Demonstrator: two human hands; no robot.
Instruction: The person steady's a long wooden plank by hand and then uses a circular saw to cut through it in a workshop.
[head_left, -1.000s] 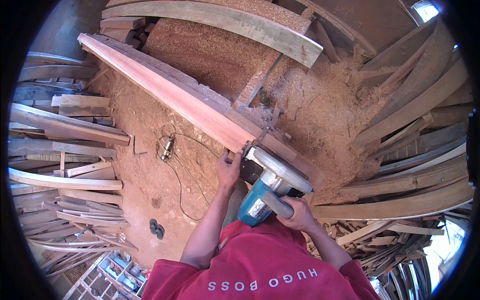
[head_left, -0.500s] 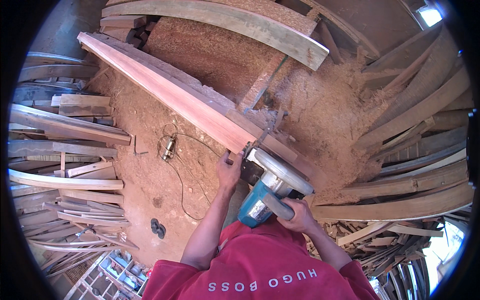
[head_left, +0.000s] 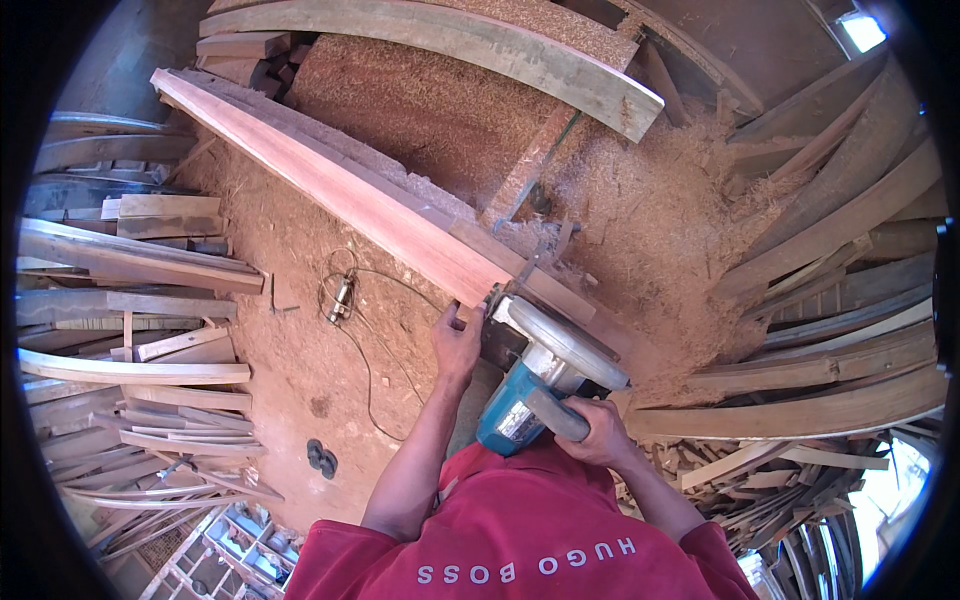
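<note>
A circular saw point(head_left: 535, 385) with a teal motor body and a silver blade guard rests on the near right part of a long reddish board point(head_left: 345, 200). My right hand point(head_left: 600, 432) is wrapped round the saw's rear handle. At the saw's front left corner my left hand point(head_left: 458, 340) has curled fingers against its base plate, close to the board's near edge; the fingertips are partly hidden. A flat metal bar point(head_left: 530, 265) sticks out from the front of the saw across the board. The guard hides the blade.
On the sawdust-covered floor lie a small power tool point(head_left: 342, 300) with a looping cord and a dark rounded object point(head_left: 321, 458). Lumber stacks point(head_left: 140, 270) line the left, and curved planks point(head_left: 820, 380) the right. A curved beam point(head_left: 450, 38) spans the far side.
The view has shifted very slightly. Both hands keep their hold and the saw stays at the same place on the board.
</note>
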